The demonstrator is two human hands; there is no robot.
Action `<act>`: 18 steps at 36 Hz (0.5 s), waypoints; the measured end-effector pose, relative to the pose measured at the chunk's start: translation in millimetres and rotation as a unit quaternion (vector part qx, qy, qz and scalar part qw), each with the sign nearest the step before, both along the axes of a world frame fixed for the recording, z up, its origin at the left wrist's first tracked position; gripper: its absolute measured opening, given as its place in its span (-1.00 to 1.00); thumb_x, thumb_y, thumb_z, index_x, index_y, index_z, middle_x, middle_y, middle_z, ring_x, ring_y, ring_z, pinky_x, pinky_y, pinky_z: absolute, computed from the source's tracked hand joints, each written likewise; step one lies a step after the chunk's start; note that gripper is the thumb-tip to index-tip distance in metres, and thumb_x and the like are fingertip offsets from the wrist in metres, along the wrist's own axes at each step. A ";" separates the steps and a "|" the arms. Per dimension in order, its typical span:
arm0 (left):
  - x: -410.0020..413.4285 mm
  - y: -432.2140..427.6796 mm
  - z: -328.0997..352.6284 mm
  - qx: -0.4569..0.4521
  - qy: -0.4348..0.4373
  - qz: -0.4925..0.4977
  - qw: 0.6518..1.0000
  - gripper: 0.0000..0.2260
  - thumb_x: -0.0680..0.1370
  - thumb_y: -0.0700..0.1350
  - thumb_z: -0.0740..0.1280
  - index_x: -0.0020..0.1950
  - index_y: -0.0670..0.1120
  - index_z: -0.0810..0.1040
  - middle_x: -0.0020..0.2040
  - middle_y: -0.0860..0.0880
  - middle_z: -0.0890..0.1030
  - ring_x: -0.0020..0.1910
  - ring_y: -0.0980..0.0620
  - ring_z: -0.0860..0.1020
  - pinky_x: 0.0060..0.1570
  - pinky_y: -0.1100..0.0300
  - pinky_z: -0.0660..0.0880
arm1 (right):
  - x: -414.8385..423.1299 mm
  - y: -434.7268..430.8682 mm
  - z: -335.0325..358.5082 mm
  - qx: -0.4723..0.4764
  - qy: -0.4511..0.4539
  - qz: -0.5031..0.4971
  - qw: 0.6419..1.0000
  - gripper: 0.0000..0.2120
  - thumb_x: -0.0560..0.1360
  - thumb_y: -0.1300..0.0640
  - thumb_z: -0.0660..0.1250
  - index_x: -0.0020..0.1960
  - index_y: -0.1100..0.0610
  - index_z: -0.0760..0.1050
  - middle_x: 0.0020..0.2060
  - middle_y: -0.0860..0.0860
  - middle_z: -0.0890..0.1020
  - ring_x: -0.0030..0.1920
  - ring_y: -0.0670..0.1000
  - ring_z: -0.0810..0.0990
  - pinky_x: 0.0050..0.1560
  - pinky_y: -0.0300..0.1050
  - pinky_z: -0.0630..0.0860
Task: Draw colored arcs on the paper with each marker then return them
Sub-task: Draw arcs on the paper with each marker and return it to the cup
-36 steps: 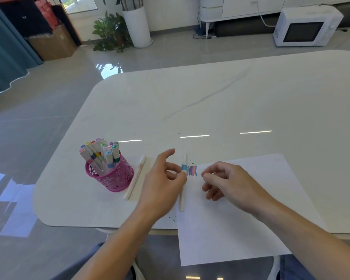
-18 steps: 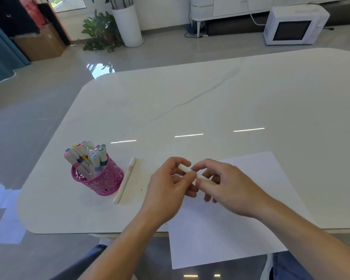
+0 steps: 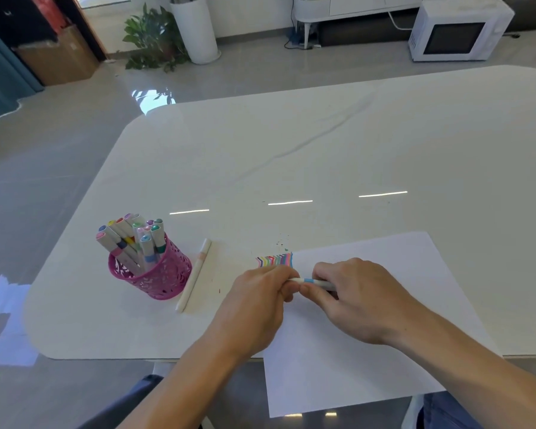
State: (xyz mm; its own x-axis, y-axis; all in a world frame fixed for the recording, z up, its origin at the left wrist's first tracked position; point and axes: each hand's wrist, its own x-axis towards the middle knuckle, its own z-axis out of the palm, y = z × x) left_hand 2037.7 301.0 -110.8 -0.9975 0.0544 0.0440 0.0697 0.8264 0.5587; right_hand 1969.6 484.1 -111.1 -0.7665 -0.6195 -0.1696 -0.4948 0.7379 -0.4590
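Both grips meet on one blue-banded marker (image 3: 314, 281), held level over the paper's (image 3: 415, 274) left edge, just below the coloured arcs (image 3: 276, 261), probably for cap work. Left grip (image 3: 257, 308) pinches one end; right grip (image 3: 356, 300) curls round the barrel, wrists angled inward.
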 end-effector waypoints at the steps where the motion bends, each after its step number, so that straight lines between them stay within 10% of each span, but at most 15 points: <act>1: 0.4 0.0 -0.2 0.002 0.000 0.005 1.000 -0.81 0.61 -0.24 0.24 0.00 0.01 0.60 -0.25 0.16 0.53 -0.30 0.18 0.47 -0.26 0.34 0.41 | 0.3 -0.4 -0.2 0.001 0.005 0.000 1.000 -0.50 0.63 -0.39 0.08 -0.25 -0.02 0.30 -0.42 -0.07 0.45 -0.39 -0.08 0.41 -0.39 -0.16 0.19; 18: -2.0 -9.4 2.4 0.022 0.037 0.065 0.997 -0.81 0.59 -0.29 0.30 -0.06 -0.05 0.66 -0.27 0.12 0.58 -0.33 0.10 0.55 -0.32 0.38 0.44 | -10.5 3.3 2.7 -0.029 -0.082 -0.094 0.992 -0.42 0.63 -0.29 0.22 -0.34 0.10 0.20 -0.48 -0.02 0.30 -0.42 0.01 0.27 -0.36 -0.06 0.18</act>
